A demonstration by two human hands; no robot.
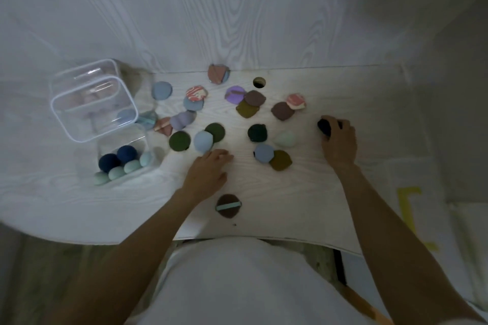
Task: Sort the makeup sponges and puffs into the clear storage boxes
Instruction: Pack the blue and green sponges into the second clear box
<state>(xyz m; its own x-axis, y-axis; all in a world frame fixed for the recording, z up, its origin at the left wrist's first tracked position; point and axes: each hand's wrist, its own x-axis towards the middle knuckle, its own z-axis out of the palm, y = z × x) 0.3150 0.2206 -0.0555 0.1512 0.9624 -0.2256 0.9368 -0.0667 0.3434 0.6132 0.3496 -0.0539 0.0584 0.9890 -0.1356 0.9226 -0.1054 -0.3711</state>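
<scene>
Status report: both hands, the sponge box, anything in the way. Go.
Right hand gripping a dark sponge. Left hand flat on the table, empty. Sponge box part filled, open. Loose puffs lie between.

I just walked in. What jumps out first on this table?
Colourful round puffs lie scattered across the white table. At the left, a clear box holds navy and mint sponges. The right hand grips a dark sponge at the right edge of the scatter.
</scene>
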